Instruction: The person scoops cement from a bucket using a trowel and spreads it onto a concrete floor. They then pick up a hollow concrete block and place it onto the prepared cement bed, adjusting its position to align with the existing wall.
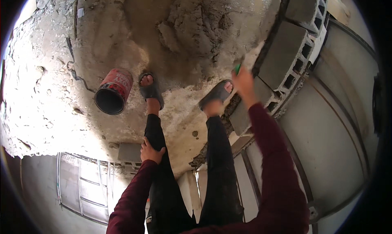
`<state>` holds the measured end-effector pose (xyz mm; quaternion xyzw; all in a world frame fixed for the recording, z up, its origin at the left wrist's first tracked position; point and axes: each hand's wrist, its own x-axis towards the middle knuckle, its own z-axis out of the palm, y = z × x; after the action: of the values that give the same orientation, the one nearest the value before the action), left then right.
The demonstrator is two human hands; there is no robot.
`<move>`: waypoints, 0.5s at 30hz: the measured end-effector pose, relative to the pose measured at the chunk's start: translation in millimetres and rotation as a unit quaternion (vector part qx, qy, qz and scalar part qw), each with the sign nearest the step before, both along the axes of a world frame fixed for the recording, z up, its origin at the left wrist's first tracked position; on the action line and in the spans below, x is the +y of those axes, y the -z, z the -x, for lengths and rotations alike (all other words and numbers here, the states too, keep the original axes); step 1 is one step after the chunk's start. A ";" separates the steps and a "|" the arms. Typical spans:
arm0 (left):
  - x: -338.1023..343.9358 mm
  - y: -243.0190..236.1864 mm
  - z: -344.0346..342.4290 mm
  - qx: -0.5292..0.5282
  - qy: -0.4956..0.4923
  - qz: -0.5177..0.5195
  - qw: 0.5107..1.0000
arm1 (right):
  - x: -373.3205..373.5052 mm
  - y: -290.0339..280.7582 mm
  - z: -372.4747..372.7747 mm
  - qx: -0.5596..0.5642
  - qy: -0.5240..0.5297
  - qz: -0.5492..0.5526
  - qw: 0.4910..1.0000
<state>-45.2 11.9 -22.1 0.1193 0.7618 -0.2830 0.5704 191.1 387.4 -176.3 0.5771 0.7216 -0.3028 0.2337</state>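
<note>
My right hand (244,83) is closed round a small tool with a green handle (237,68); its thin working end is blurred and looks like a trowel blade. The tool is low over the floor, beside the row of grey concrete blocks (281,54) and just past my right foot. My left hand (151,153) lies on my left knee, fingers spread over the dark trousers (157,132), holding no object. Wet, lumpy mortar (183,33) covers the floor ahead of my feet.
A red-labelled metal can (114,91) lies tipped beside my left foot, its dark mouth toward me. A dark strap (72,66) trails on the rough floor at left. Another block (129,152) sits behind my left leg. Pale panels (326,123) stand beyond the blocks.
</note>
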 end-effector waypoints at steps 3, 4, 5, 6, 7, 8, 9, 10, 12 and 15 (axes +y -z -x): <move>-4.0 2.8 -0.6 0.011 0.021 -0.026 0.999 | 131.5 21.6 61.9 0.067 -0.084 -0.162 0.981; -1.6 4.9 -2.1 0.002 0.016 -0.029 0.999 | 179.4 39.3 70.3 0.122 -0.126 -0.156 0.972; 2.4 7.2 -2.7 -0.007 0.012 -0.031 0.999 | 211.2 53.6 88.2 0.096 -0.140 -0.200 0.965; 3.9 10.5 -2.0 -0.016 0.010 -0.033 0.999 | 231.6 63.8 106.8 0.129 -0.153 -0.169 0.965; 1.8 11.7 -3.1 -0.015 0.014 -0.036 0.999 | 234.0 71.9 121.6 0.161 -0.165 -0.134 0.964; -1.3 9.6 -4.6 -0.009 0.014 -0.034 0.999 | 203.0 77.8 136.7 0.129 -0.134 -0.078 0.979; -2.0 8.8 -4.3 -0.001 0.013 -0.037 0.999 | 170.4 77.3 146.9 0.097 -0.106 -0.027 0.989; 0.3 7.6 -5.3 -0.001 0.010 -0.033 0.999 | 148.9 80.4 135.1 0.097 -0.127 -0.015 0.987; 3.9 2.0 -5.8 0.005 0.001 -0.023 1.000 | 117.6 69.2 116.4 0.072 -0.189 0.053 0.978; 11.3 -2.7 -2.8 0.000 -0.002 -0.009 1.000 | 88.1 28.8 72.9 0.025 -0.241 0.113 0.964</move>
<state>-42.4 23.2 -19.4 0.1228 0.7644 -0.2748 0.5702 118.3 475.5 -205.1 0.3480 0.8063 -0.3314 0.3448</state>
